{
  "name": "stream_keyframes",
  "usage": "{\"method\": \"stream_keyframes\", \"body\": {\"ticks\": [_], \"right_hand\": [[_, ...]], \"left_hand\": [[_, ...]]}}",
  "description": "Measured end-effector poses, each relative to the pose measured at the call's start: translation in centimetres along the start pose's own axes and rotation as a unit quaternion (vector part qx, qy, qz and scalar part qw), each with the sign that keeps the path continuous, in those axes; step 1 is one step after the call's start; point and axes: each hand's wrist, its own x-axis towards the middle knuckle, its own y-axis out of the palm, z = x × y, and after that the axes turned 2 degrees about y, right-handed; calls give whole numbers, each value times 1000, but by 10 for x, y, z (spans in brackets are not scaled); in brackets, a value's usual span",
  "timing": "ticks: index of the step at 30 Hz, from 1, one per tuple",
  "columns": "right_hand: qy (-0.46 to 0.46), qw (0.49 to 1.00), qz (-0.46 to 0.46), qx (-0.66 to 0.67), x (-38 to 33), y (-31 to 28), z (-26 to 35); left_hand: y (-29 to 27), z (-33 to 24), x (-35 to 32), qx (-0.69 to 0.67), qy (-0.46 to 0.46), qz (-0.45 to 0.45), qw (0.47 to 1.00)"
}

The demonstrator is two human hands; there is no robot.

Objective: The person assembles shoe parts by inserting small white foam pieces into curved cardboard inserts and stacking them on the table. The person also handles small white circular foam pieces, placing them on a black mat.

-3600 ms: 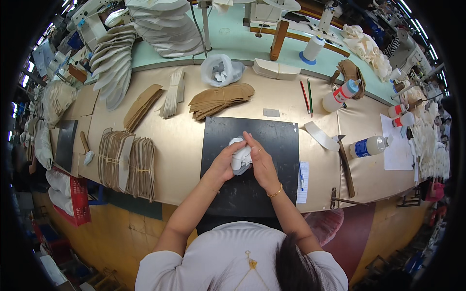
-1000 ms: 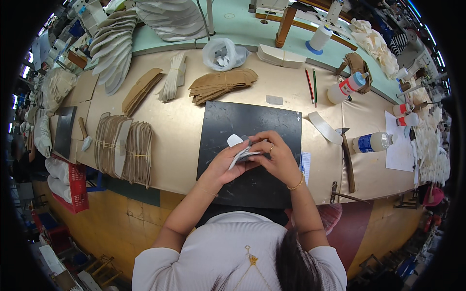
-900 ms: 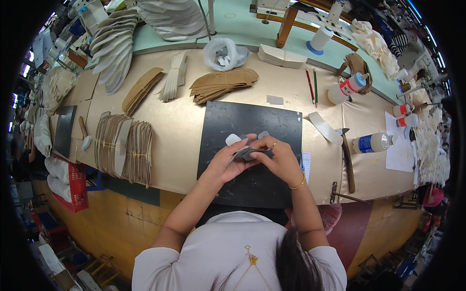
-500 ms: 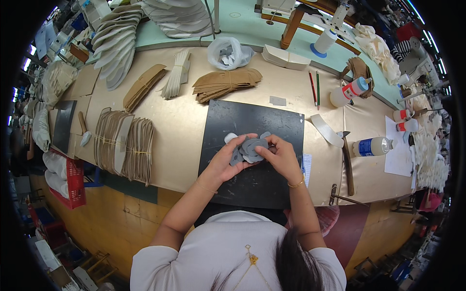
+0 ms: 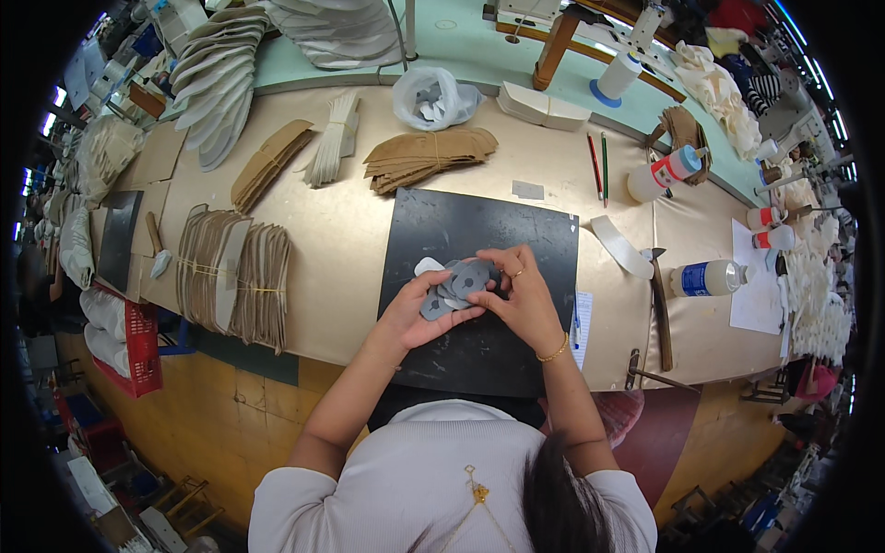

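Note:
A bunch of flat grey pieces [image 5: 454, 288] with rounded edges and small dark cutouts is fanned out between my hands, above a black board [image 5: 461, 359]. My left hand [image 5: 411, 311] is closed around the bunch from the left and below, thumb on top. From the right, my right hand [image 5: 527, 300] pinches the edge of a piece between thumb and fingers. A whitish piece [image 5: 428, 265] shows at the upper left of the bunch. How many pieces overlap is hidden.
Tied brown stacks [image 5: 431, 157] and a plastic bag of grey pieces [image 5: 433, 101] lie beyond the board. Two pencils [image 5: 598, 170], a hammer [image 5: 660, 309], a white bottle [image 5: 705, 278] and a second hammer [image 5: 659, 376] are to the right. Brown bundles [image 5: 232, 276] lie left.
The grey pieces have been spread from a tighter pile, so their cutouts now show. My right hand has shifted slightly right with its fingers raised; my left hand has moved slightly left.

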Motion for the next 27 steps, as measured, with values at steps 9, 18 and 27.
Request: {"method": "stream_keyframes", "body": {"ticks": [9, 18, 27], "right_hand": [[46, 998, -10, 42, -7, 14, -15], [23, 998, -12, 61, -8, 16, -17], [57, 979, -50, 189, -2, 12, -31]], "left_hand": [[-1, 15, 3, 110, 89, -90, 986], [4, 11, 1, 142, 81, -116, 980], [9, 9, -2, 138, 66, -125, 980]]}}
